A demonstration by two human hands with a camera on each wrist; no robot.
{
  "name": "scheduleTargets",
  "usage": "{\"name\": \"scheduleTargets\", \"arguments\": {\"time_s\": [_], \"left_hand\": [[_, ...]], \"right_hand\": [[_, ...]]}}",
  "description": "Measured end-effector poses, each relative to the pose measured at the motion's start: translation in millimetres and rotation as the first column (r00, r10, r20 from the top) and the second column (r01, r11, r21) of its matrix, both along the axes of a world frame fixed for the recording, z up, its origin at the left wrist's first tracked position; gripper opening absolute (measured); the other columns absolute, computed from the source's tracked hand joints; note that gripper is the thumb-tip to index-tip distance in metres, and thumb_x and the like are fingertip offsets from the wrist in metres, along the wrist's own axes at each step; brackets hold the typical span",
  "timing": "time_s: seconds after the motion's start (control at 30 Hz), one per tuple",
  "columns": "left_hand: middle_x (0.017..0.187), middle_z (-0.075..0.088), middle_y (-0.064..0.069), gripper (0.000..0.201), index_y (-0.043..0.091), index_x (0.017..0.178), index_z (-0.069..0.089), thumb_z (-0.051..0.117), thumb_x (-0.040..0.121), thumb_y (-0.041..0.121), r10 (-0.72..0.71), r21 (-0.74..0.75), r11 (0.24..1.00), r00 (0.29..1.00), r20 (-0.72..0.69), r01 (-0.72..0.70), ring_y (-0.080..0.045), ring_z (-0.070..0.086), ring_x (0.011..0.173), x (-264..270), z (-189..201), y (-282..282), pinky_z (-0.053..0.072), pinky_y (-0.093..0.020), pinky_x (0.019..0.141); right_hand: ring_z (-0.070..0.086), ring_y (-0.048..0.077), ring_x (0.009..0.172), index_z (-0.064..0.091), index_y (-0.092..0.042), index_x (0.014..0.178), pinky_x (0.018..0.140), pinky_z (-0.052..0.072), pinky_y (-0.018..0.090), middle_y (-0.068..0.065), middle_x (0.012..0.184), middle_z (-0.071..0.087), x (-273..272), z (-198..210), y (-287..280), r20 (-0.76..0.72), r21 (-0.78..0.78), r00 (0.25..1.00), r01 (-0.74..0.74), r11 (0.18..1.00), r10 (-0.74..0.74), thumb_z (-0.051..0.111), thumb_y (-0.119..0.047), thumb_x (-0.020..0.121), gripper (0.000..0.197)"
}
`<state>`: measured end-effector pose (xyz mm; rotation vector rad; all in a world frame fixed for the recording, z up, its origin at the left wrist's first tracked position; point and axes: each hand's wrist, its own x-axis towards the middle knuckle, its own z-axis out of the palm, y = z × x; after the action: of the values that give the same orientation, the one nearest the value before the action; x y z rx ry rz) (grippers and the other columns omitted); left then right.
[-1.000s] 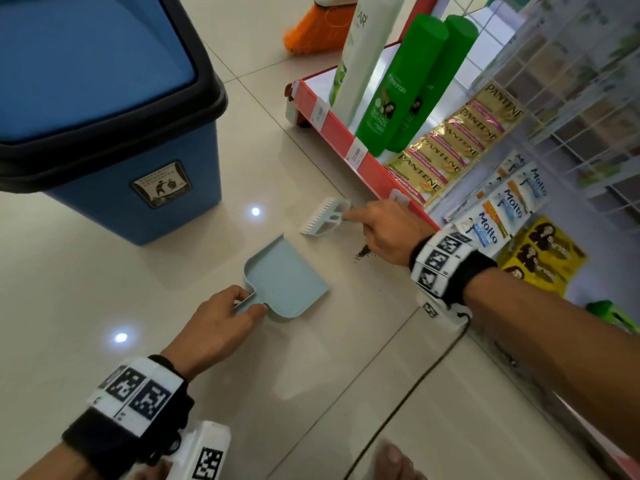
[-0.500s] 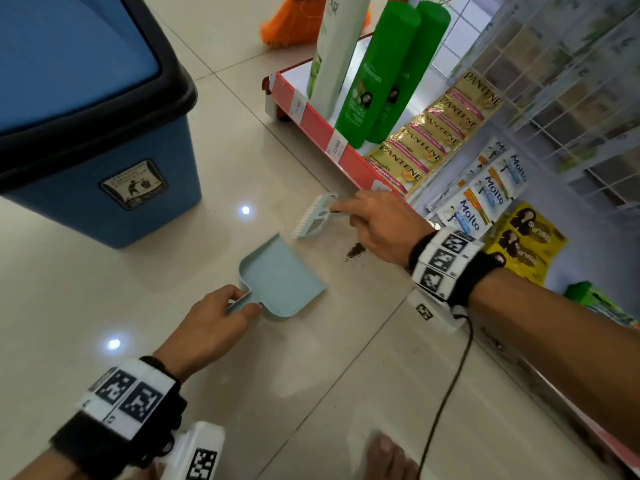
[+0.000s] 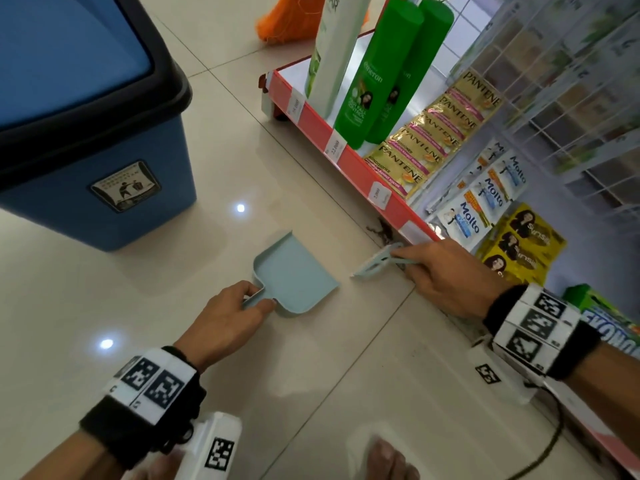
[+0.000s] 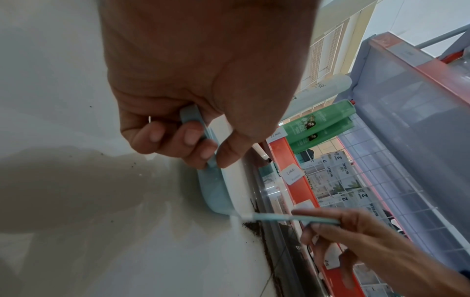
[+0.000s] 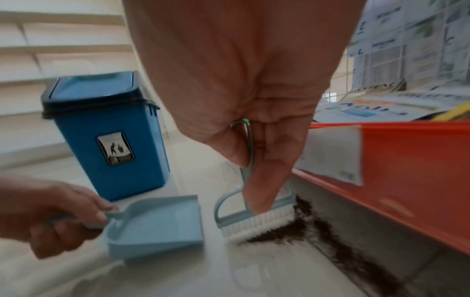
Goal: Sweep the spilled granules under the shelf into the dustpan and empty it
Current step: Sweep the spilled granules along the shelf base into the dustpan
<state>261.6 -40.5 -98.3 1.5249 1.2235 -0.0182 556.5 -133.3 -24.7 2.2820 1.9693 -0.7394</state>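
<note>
The left hand (image 3: 232,313) curls round the handle of the dustpan (image 3: 294,271), thumb on one side and fingers wrapped under it, as the left wrist view shows plainly. The dustpan lies flat on the floor (image 3: 173,341) with its open lip turned toward the shelf (image 3: 346,154), near the brush but apart from it

The right hand (image 3: 446,278) pinches the thin handle of the brush (image 3: 374,265) between thumb and fingers, the forefinger laid down along it to the brush head. In the right wrist view the white bristles (image 5: 254,223) press on the floor at the foot of the shelf, touching the dark granules (image 5: 300,223). The granules lie in a band along the base of the shelf, under its red edge, with a small heap drawn out against the bristles; a few stray specks dot the floor by the left hand in the left wrist view. The dustpan looks bare inside

A blue bin (image 3: 97,161) with a black rim stands on the floor beyond the dustpan, well apart from it. On the shelf stand two green bottles (image 3: 377,77) and a pale one, with rows of sachets (image 3: 433,133) beside them and price tags on the red edge
</note>
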Motion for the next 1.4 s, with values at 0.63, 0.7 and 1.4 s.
{"name": "scheduleTargets", "arguments": {"time_s": [0.63, 0.7, 1.4], "left_hand": [[0.088, 0.062, -0.001, 0.021, 0.015, 0.1, 0.059, 0.054, 0.094, 0.035, 0.01, 0.009, 1.0, 0.999, 0.037, -0.011, -0.016, 0.056, 0.074, 1.7, 3.7, 1.0, 0.043, -0.031, 0.067], [0.091, 0.062, -0.001, 0.022, 0.014, 0.103, 0.059, 0.053, 0.095, 0.035, -0.005, 0.017, 1.0, 0.999, 0.037, 0.004, -0.016, 0.056, 0.076, 3.4, 4.5, 0.7, 0.042, -0.031, 0.069], [0.093, 0.06, -0.002, 0.023, 0.013, 0.106, 0.058, 0.054, 0.094, 0.033, -0.016, 0.033, 0.999, 1.0, 0.009, 0.015, -0.013, 0.055, 0.076, 5.5, 6.1, -4.2, 0.041, -0.03, 0.066]], "right_hand": [[0.055, 0.014, 0.068, 0.056, -0.012, 0.088, 0.068, 0.045, 0.022, 0.002, 0.087, 0.062, -30.2, -34.5, 18.0, 0.38, -0.093, 0.911, 0.211, 0.973, -0.161, 0.042, -0.011, 0.099, 0.018], [0.05, 0.012, 0.069, 0.054, -0.015, 0.09, 0.07, 0.046, 0.022, 0.002, 0.093, 0.064, -30.0, -22.4, -1.6, 0.363, -0.095, 0.918, 0.208, 0.973, -0.161, 0.04, -0.012, 0.1, 0.017], [0.043, 0.004, 0.058, 0.062, -0.013, 0.101, 0.06, 0.039, 0.017, -0.007, 0.073, 0.048, -15.6, -20.4, -9.9, 0.345, -0.022, 0.935, 0.101, 0.995, -0.087, 0.046, -0.02, 0.101, 0.017]]}}
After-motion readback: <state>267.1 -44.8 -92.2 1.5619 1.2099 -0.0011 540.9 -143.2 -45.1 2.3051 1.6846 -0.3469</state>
